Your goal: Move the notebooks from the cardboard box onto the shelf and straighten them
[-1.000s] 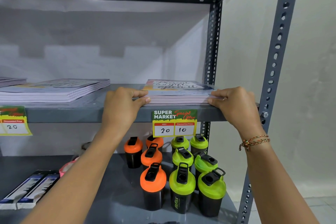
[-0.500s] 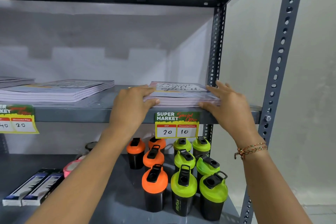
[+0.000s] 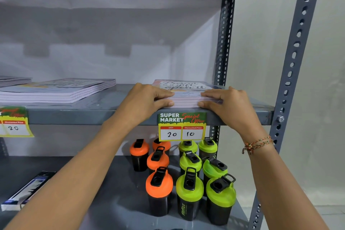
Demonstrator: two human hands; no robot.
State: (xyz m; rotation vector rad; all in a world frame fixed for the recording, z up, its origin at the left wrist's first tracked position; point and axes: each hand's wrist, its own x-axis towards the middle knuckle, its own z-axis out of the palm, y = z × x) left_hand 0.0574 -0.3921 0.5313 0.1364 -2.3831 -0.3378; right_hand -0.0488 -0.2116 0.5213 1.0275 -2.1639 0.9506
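A stack of notebooks (image 3: 186, 87) with a lettered cover lies flat at the right end of the grey metal shelf (image 3: 84, 115), its front edge near the shelf lip. My left hand (image 3: 147, 99) grips the stack's left front part, fingers on the cover and thumb against the page edges. My right hand (image 3: 229, 104) grips the right front part the same way. A second stack of notebooks (image 3: 61, 89) lies further left on the same shelf, and a third (image 3: 13, 80) shows at the far left edge. The cardboard box is out of view.
A price tag (image 3: 182, 127) reading 20 and 10 hangs from the shelf lip under the stack. Orange- and green-lidded shaker bottles (image 3: 188, 183) stand on the shelf below, with long flat boxes (image 3: 28, 190) at its left. A perforated steel upright (image 3: 296, 52) stands at the right.
Both hands slid inward from the stack's outer corners toward the middle of its front edge. The stack now sits squarer on the shelf. The camera moved closer.
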